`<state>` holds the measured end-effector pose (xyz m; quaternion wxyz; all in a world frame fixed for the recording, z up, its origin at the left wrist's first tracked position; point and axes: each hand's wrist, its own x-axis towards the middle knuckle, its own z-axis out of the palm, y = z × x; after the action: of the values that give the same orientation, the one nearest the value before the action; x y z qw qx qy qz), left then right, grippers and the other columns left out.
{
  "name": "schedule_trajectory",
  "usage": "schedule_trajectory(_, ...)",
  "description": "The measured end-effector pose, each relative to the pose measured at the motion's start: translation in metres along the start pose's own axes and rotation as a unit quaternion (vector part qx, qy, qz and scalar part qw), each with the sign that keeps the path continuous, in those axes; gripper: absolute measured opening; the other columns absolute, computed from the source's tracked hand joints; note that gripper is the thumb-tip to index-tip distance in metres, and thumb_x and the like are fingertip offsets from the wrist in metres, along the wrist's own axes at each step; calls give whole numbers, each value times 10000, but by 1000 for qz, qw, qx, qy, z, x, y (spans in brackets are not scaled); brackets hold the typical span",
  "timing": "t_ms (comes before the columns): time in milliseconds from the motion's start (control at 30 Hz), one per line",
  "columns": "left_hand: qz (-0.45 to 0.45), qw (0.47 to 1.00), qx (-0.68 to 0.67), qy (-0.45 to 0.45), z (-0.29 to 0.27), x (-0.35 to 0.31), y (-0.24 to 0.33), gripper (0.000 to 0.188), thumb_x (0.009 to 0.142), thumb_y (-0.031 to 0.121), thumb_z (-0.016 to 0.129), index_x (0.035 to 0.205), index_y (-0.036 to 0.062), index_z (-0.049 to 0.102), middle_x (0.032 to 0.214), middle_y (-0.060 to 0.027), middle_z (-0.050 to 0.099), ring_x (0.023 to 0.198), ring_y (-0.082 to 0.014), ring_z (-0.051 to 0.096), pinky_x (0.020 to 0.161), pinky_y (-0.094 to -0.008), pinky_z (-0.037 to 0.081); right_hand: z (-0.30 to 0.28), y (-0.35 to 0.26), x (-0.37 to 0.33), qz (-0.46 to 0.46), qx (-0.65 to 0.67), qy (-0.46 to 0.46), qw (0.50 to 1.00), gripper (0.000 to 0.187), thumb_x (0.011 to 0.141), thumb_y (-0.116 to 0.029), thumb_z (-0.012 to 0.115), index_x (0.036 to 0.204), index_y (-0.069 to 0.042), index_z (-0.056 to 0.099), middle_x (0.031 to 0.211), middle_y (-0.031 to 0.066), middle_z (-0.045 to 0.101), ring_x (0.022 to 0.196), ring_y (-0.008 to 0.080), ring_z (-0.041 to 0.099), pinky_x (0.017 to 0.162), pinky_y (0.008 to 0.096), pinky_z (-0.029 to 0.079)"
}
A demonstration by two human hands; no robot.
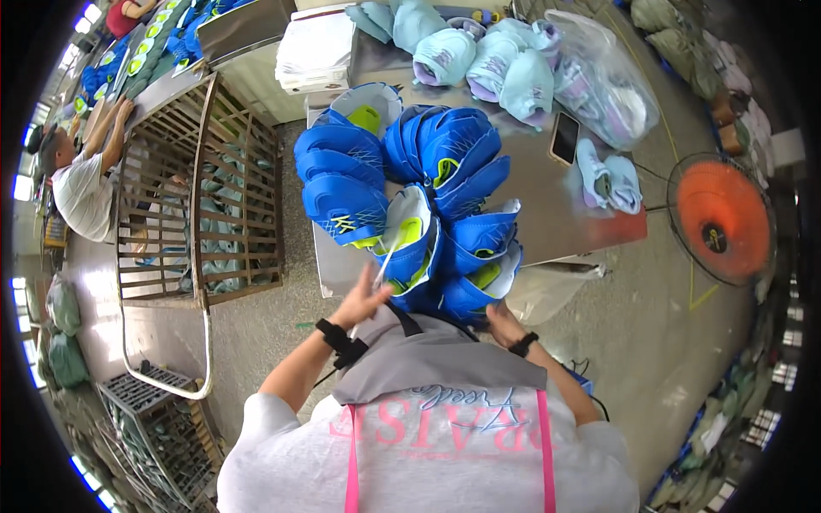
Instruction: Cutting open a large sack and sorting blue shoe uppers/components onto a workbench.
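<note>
My left hand is up at the near end of a big stack of blue shoe uppers with lime-yellow lining, thumb and fingers pinched on a thin whitish stick-like tool that angles up into the open upper nearest me; can't tell exactly what the tool is. My right hand is low under the front edge of the stack, fingers curled against the bottom blue upper, partly hidden, so I can't say how firm the hold is. The blue uppers sit fanned out in overlapping rows on the metal worktable, from the near edge to about the middle. My judgement: work is mid-batch. The upper by the tool is the one in hand, and I can't tell which of the others are finished since they all look alike from here. Further back on the table is a cluster of pale mint uppers, more of them in a clear plastic bag, and a couple lying loose near a phone; those look untouched, so plenty appears left. A white stack of sheets or a box sits at the far left corner of the table. Left of the table is a wooden slatted crate with pale pieces inside, and beyond it another person works at a separate line. An orange floor fan stands to the right.
</note>
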<state>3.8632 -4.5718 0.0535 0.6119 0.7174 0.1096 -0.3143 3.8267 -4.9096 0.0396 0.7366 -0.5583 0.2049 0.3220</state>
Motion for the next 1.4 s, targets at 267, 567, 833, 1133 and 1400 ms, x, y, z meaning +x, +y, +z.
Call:
schedule_trajectory(267, 131, 931, -340, -7, 2, 48, 97, 606, 863, 241, 499, 1349, 67, 183, 588, -12, 453, 399, -78, 381, 357, -220, 281, 45, -183, -18, -317, -54, 77, 944, 535, 808, -188, 557, 1263, -6, 341, 1100, 91, 499, 907, 130, 522, 719, 243, 448)
schedule_trajectory(567, 257, 939, 44, 227, -15, 71, 89, 348, 763, 131, 601, 1054, -6, 471, 958, -107, 550, 850, -197, 551, 761, -291, 429, 25, -128, 11, -415, -499, 274, 710, 667, 691, -175, 670, 1263, -28, 361, 1300, 224, 287, 1214, 380, 274, 995, 430, 252)
schedule_trajectory(833, 301, 896, 212, 249, 6, 104, 173, 735, 688, 198, 700, 1252, 0, 272, 918, -197, 567, 850, -339, 576, 712, -370, 470, 65, -157, 27, -399, -634, 233, 620, 662, 625, -143, 677, 1226, -76, 407, 1286, 177, 327, 1233, 383, 240, 981, 485, 235)
schedule_trajectory(1133, 165, 978, 2, 124, -46, 23, 80, 355, 691, -34, 671, 1026, -11, 557, 855, -42, 619, 799, -111, 566, 729, -266, 468, 24, -224, 64, -244, -836, -9, 491, 450, 646, -360, 664, 1035, -148, 585, 1079, 52, 562, 1182, 212, 384, 987, 492, 224)
schedule_trajectory(1400, 228, 816, 141, 512, -111, 25, 125, 226, 722, -51, 488, 923, 22, 563, 773, -75, 590, 741, -133, 557, 660, -279, 454, 35, -313, 111, -237, -699, -221, 638, 340, 720, -359, 612, 937, -97, 616, 847, 113, 639, 749, 277, 607, 674, 370, 481)
